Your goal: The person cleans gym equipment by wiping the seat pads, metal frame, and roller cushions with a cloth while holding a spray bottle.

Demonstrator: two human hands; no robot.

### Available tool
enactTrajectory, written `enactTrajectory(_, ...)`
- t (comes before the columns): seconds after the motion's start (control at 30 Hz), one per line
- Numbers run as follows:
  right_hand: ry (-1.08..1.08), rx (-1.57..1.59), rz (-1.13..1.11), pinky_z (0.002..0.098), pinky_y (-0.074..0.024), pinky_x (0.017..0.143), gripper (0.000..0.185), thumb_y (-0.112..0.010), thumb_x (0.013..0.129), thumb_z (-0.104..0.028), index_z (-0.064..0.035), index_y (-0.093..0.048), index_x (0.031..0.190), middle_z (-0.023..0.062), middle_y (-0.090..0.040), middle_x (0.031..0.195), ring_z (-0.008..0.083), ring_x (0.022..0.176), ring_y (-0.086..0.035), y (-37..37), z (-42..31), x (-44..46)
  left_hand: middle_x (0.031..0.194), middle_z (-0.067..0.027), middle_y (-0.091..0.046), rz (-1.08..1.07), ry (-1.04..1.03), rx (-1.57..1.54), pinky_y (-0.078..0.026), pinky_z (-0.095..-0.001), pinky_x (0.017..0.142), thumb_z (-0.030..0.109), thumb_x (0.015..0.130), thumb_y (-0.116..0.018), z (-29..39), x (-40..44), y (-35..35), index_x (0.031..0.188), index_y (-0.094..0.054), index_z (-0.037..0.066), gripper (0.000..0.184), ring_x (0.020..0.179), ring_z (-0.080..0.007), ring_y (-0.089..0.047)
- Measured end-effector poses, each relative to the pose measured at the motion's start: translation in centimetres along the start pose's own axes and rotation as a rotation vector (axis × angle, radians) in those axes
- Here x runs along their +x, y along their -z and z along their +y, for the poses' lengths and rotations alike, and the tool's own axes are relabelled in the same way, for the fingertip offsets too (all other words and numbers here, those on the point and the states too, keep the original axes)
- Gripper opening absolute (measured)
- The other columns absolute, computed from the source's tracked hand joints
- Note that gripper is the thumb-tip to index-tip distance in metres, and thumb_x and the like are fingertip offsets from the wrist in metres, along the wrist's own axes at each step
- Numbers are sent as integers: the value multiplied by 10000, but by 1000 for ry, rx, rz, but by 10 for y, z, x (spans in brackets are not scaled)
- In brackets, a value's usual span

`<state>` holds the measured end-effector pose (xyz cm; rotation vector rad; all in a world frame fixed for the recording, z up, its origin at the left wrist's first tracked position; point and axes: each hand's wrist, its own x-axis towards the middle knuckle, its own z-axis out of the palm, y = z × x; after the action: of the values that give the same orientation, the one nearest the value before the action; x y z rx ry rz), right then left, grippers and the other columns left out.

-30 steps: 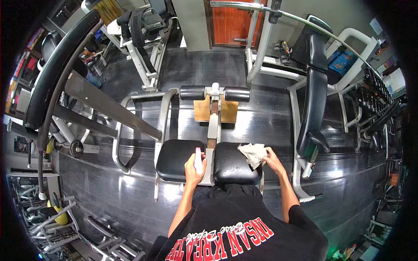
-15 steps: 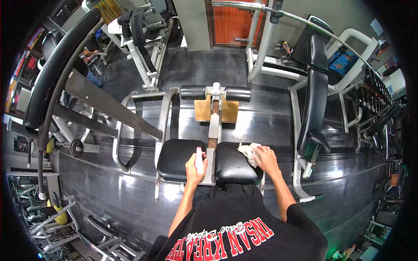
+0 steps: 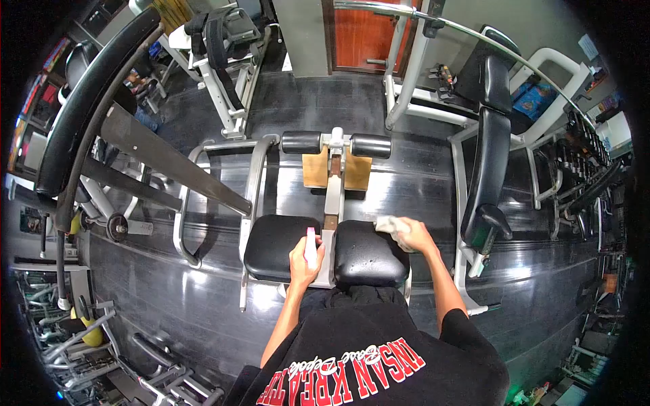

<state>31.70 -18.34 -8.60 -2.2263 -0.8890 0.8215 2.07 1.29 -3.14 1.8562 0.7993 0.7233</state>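
Observation:
My left hand (image 3: 305, 264) is wrapped round a slim white bottle with a pink top (image 3: 311, 249), held upright over the inner edge of the left black seat pad (image 3: 277, 247). A crumpled whitish cloth (image 3: 391, 226) is gripped in my right hand (image 3: 417, 236), at the far right corner of the right black seat pad (image 3: 365, 254). Small wet-looking spots and a bright reflection show on that right pad. Between the two pads runs a pale metal frame bar (image 3: 334, 196). Whether the cloth presses on the pad or just hovers there, I cannot tell.
Ahead are two black foam rollers (image 3: 302, 143) above a wooden block (image 3: 315, 170). A padded machine arm (image 3: 95, 108) rises at the left. To the right stands a tall black bench (image 3: 486, 172) beneath a long barbell (image 3: 501, 44). A dumbbell rack (image 3: 588, 149) lies further right.
My right hand and the cloth have shifted slightly toward the far edge of the right pad, and the cloth looks more bunched. My left hand with the bottle has barely moved.

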Motion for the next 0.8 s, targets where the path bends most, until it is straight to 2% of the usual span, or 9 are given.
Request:
enactTrajectory(0.1, -176, 354, 112, 363, -537, 800, 393, -581, 861, -239, -21, -658, 1180, 165, -733, 984, 244, 880, -709, -19, 60, 24, 871, -45, -684, 5, -11, -10, -498, -260, 577, 83, 882, -692, -3, 1, -1, 1078, -630, 15, 216, 621, -87, -608)
enactTrajectory(0.17, -431, 1011, 141, 347, -538, 778, 347, -555, 883, -239, -3, -658, 1116, 103, -721, 949, 211, 837, -697, -19, 52, 14, 871, -42, -684, 11, 17, -37, -501, -261, 576, 75, 881, -689, -6, 0, -2, 1075, -630, 16, 212, 618, -88, -609)
enactTrajectory(0.37, -463, 980, -70, 347, -587, 793, 342, -515, 892, -126, 11, -611, 1190, 113, -703, 1074, 223, 905, -714, -20, 54, -6, 870, -42, -684, -10, 2, 23, -508, -261, 578, 55, 878, -682, -4, 1, -1, 1075, -625, 11, 209, 622, -93, -620)
enactTrajectory(0.5, -303, 882, 30, 341, -549, 857, 424, -527, 873, -124, -25, -602, 1279, 133, -696, 1097, 245, 955, -696, -15, 30, -10, 874, -43, -684, -8, 28, -19, -510, -261, 579, 60, 880, -685, -1, 1, -1, 1079, -622, 9, 215, 625, -93, -623)
enactTrajectory(0.57, -207, 844, 109, 342, -522, 891, 430, -536, 863, -148, -32, -627, 1267, 141, -695, 1103, 253, 978, -685, -15, 23, -10, 890, -122, -703, -13, 118, -42, -537, -337, 727, 66, 844, -702, 4, 2, 0, 1036, -656, 4, 207, 817, -231, -704)
enactTrajectory(0.67, 19, -22, -63, 348, -510, 933, 375, -506, 849, -89, -77, -708, 1165, 154, -667, 1219, 298, 1047, -670, -21, 15, -7, 896, -121, -704, -2, 146, -56, -537, -337, 724, 65, 843, -703, 5, 3, 0, 1038, -655, 5, 210, 813, -231, -702)
enactTrajectory(0.7, -45, -39, -63, 408, -475, 998, 314, -593, 832, -228, -146, -744, 1095, 168, -643, 1217, 334, 1140, -610, -25, 2, -12, 896, -121, -704, -1, 146, -54, -537, -337, 724, 65, 843, -703, 3, 2, 0, 1038, -655, 5, 210, 813, -231, -702)
enactTrajectory(0.77, 25, -243, 10, 417, -476, 995, 318, -635, 822, -265, -174, -729, 1112, 145, -647, 1195, 331, 1148, -599, -23, -33, -27, 892, -51, -686, -4, 39, -13, -511, -258, 573, 59, 886, -684, -4, 2, -1, 1079, -618, 5, 210, 627, -87, -620)
enactTrajectory(0.8, 36, -344, -25, 427, -474, 995, 420, -682, 794, -271, -202, -673, 1209, 132, -635, 1218, 332, 1173, -576, -23, -37, -29, 892, -51, -686, -3, 40, -11, -511, -258, 573, 59, 886, -684, -5, 2, 0, 1079, -618, 5, 210, 627, -87, -620)
